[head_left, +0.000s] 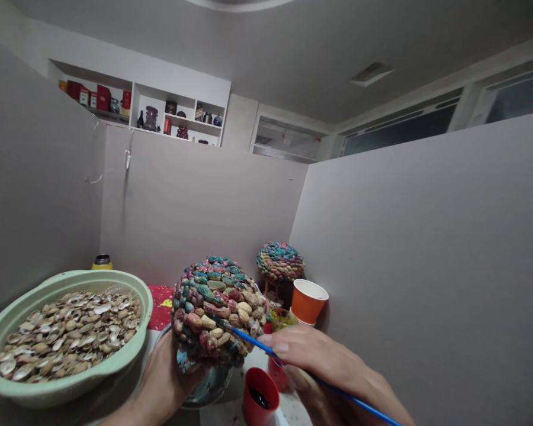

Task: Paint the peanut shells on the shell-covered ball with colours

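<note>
My left hand (169,376) grips the underside of a domed piece covered in peanut shells (222,302), its fingers partly hidden beneath. Blue, green and pink paint colours many of the shells; others on the right side are plain tan. Between the fingers and thumb of my right hand (324,367) is a blue-handled paintbrush (257,343), its tip against the shells near the middle. Below the piece stands a red cup (260,396) with dark liquid inside. Under the piece, a grey metal bowl (211,387) shows in part.
A pale green basin (144,296) full of empty shells (71,331) sits at left, near a yellow container (102,262). Behind are another painted shell dome (279,261) and an orange paper cup (308,302). Grey partitions (204,207) enclose the table.
</note>
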### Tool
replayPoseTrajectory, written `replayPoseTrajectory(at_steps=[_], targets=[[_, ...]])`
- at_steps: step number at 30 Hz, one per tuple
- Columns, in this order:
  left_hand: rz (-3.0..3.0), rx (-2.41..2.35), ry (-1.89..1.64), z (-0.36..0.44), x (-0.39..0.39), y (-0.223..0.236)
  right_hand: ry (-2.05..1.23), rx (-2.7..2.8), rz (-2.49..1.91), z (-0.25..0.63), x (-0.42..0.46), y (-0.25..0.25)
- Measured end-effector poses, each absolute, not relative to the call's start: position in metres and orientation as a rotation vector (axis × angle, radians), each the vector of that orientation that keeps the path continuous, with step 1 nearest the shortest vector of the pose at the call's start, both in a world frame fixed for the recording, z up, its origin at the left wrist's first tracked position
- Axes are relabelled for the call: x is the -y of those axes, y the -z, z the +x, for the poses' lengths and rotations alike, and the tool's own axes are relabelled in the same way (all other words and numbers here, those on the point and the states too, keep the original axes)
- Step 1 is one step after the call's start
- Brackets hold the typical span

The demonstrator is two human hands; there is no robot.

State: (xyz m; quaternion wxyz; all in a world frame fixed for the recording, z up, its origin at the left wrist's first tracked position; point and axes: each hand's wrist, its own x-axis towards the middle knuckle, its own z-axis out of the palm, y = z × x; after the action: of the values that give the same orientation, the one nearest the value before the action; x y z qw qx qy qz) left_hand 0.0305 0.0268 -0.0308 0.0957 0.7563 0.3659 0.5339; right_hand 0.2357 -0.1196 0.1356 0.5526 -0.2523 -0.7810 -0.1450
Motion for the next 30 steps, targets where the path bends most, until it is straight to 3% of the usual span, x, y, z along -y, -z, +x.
replayPoseTrajectory(at_steps=[14,30], targets=[[2.235,-1.073,-1.581,0.031,-0.030,0.032,0.446,1.719,-0.592,0.250,0.112,-0.132],[2.264,-1.116,-1.561,0.028,-0.035,0.040,0.266,1.564,-0.654,0.249,0.115,-0.129]])
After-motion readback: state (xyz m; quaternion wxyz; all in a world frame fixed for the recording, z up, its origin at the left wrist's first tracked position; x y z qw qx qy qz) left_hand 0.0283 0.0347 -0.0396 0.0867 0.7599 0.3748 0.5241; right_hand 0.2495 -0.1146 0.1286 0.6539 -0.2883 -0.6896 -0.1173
